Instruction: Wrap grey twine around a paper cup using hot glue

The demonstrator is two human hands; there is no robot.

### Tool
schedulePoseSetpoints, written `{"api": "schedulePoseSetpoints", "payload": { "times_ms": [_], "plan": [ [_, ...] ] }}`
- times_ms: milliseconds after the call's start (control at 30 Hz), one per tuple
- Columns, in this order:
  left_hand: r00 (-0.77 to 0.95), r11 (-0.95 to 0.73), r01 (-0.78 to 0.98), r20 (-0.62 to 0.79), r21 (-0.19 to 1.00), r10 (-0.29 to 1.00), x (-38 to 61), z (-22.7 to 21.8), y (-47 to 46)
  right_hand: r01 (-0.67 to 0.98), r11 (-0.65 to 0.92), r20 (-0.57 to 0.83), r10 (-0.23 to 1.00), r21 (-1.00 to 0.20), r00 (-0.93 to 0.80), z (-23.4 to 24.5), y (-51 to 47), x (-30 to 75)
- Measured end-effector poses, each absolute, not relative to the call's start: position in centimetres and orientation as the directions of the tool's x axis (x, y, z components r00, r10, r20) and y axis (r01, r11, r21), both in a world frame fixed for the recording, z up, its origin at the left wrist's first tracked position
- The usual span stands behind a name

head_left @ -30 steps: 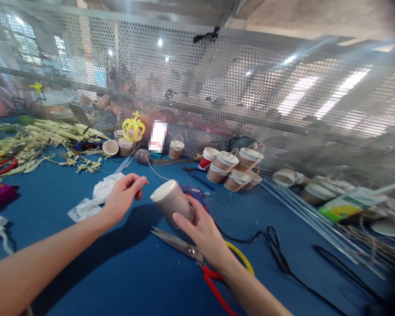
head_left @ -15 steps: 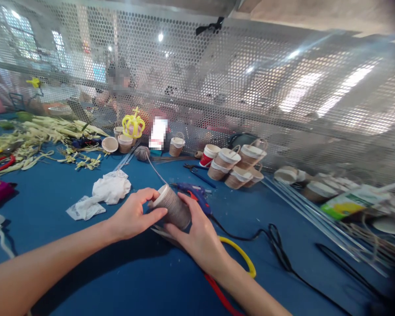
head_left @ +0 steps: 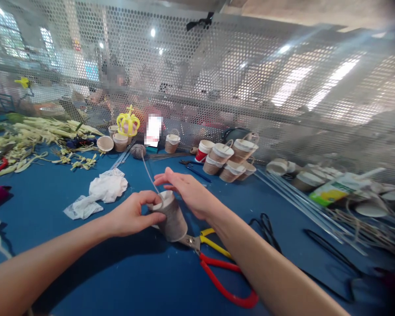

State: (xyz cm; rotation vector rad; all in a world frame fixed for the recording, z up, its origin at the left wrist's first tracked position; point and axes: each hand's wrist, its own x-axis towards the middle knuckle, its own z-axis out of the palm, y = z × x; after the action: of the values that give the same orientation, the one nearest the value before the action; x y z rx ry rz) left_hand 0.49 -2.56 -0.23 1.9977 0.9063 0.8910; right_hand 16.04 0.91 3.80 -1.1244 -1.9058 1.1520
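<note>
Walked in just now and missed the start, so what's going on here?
A person is handling a tilted, grey-sided cup over a blue table. The left hand grips it at the rim, while the right hand is just above the cup's mouth. A grey strand runs from a yarn ball to the cup; whether the right hand touches it is hard to tell. Scissors lie on the table, partly hidden by the cup.
</note>
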Motion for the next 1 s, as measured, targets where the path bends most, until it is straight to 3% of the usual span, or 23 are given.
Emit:
{"api": "schedulePoseSetpoints", "payload": {
  "times_ms": [100,200,333,533,667,800,867,933,1000],
  "plan": [
    [0.482,-0.386,0.249,0.232,0.888,0.845,0.4,-0.2,-2.3,0.525,0.374,0.170,0.902,-0.764,-0.397,4.6,1.9,16.1],
    [0.425,-0.360,0.276,0.223,0.891,0.877,0.2,-0.2,-1.7,0.800,0.317,0.179,0.948,-0.510,-0.261,4.4,2.7,18.3],
    [0.347,-0.349,0.361,0.223,0.865,0.911,0.0,-0.3,-1.1,0.916,0.135,0.155,0.985,-0.377,-0.082,2.3,3.3,22.4],
    [0.317,-0.334,0.379,0.218,0.863,0.923,-0.1,-0.7,-1.0,0.960,0.025,0.044,0.999,-0.278,-0.013,-1.0,3.8,23.4],
    [0.357,-0.364,0.400,0.223,0.841,0.907,-0.2,-0.5,-1.0,0.945,-0.035,0.056,0.997,-0.324,0.057,-0.7,3.8,22.8],
    [0.376,-0.375,0.413,0.220,0.830,0.900,-0.3,-0.4,-0.9,0.896,-0.030,0.106,0.991,-0.444,0.086,1.4,2.1,23.3],
    [0.382,-0.375,0.414,0.216,0.830,0.899,-0.4,-0.4,-0.8,0.834,0.004,0.121,0.990,-0.551,0.075,2.5,0.4,23.4],
    [0.398,-0.381,0.411,0.213,0.828,0.892,-0.4,-0.6,-0.8,0.554,0.010,-0.002,1.000,-0.832,-0.021,3.5,-1.6,23.1],
    [0.420,-0.398,0.402,0.221,0.824,0.880,-0.5,-0.7,-0.7,0.454,-0.063,-0.107,0.992,-0.889,-0.072,4.0,-3.5,22.6]
  ]
}}
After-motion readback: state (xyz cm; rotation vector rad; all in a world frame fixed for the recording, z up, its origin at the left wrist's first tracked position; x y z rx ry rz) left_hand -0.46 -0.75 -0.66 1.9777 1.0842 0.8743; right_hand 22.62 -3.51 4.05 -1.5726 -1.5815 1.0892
